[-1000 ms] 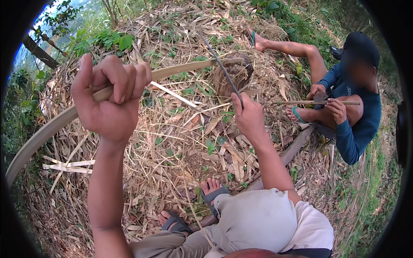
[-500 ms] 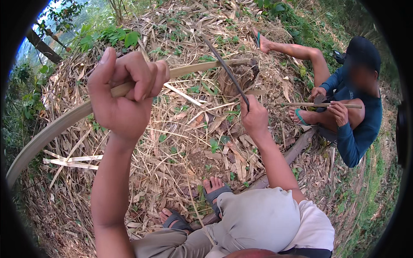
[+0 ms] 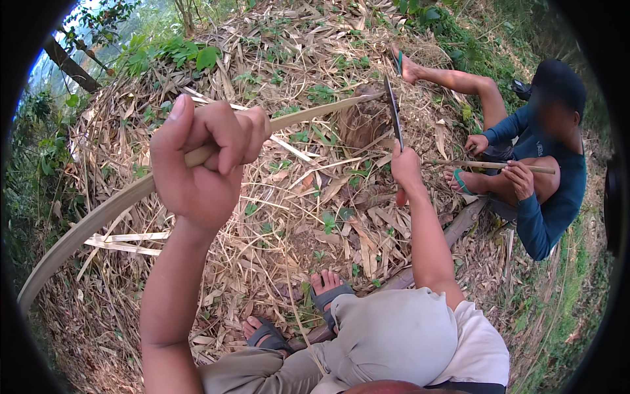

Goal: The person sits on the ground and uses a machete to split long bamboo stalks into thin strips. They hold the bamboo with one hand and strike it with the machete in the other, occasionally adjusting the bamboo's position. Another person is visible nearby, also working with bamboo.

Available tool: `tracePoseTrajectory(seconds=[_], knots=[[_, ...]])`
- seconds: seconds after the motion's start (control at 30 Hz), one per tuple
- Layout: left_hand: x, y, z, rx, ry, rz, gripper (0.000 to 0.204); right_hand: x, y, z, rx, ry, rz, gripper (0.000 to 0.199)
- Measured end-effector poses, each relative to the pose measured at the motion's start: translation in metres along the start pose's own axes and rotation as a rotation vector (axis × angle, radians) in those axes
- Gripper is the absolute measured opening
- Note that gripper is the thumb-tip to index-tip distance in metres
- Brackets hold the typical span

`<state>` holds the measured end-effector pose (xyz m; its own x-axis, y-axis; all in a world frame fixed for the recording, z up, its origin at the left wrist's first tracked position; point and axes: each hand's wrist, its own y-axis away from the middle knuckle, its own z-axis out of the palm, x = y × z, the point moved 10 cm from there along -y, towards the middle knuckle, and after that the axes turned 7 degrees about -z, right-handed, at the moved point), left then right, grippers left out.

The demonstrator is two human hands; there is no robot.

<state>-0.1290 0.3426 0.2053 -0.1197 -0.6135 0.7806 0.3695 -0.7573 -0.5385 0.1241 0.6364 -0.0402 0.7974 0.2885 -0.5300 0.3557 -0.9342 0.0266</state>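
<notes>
My left hand (image 3: pixel 209 161) is closed around a long pale split bamboo strip (image 3: pixel 85 226), which curves from the far left past my fist to a stump. The strip's far end lies over the top of the brown stump (image 3: pixel 363 128). My right hand (image 3: pixel 407 171) grips a machete (image 3: pixel 394 111) with a dark blade; the reddish butt of its handle shows below my fist. The blade stands nearly upright in view, right at the strip's far end. I cannot tell whether the edge touches the strip.
A co-worker (image 3: pixel 541 151) in a blue top sits at the right, one hand holding a thin stick (image 3: pixel 499 165). A log (image 3: pixel 462 223) lies between us. Cut bamboo strips (image 3: pixel 128 241) lie on the leaf litter at the left. Green plants and a slanting trunk (image 3: pixel 71 69) stand behind.
The machete has swung from slanting across the strip to nearly upright at its far end. My left hand and the strip have shifted slightly down and right. The co-worker's near hand has moved left along the stick.
</notes>
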Motion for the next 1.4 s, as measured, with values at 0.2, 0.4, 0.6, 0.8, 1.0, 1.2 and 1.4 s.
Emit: tracePoseTrajectory(seconds=[0.2,0.4,0.6,0.8,1.0,1.2,1.4], knots=[[-0.012,0.01,-0.039,0.241,0.096,-0.03,0.052,-0.026,0.021,0.007,0.074,0.019,-0.146,0.053],[-0.01,0.01,-0.072,0.551,0.159,-0.043,0.045,-0.094,0.074,0.011,0.022,-0.221,-0.336,0.043],[0.048,0.036,-0.137,0.756,0.107,-0.005,0.034,-0.054,0.085,0.077,-0.119,-0.168,-0.277,0.044],[0.096,0.125,-0.198,0.902,0.226,-0.113,0.035,-0.046,0.139,0.135,-0.311,-0.333,-0.221,0.041],[0.091,0.23,-0.241,1.18,0.377,-0.301,0.037,-0.07,0.19,0.186,-0.556,-0.744,0.044,0.024],[0.05,0.365,-0.304,1.489,0.471,-0.467,0.034,-0.056,0.217,0.22,-0.704,-0.709,0.173,0.024],[0.041,0.441,-0.333,1.696,0.221,-0.726,0.028,-0.029,0.262,0.228,-0.83,-0.747,0.282,0.027]])
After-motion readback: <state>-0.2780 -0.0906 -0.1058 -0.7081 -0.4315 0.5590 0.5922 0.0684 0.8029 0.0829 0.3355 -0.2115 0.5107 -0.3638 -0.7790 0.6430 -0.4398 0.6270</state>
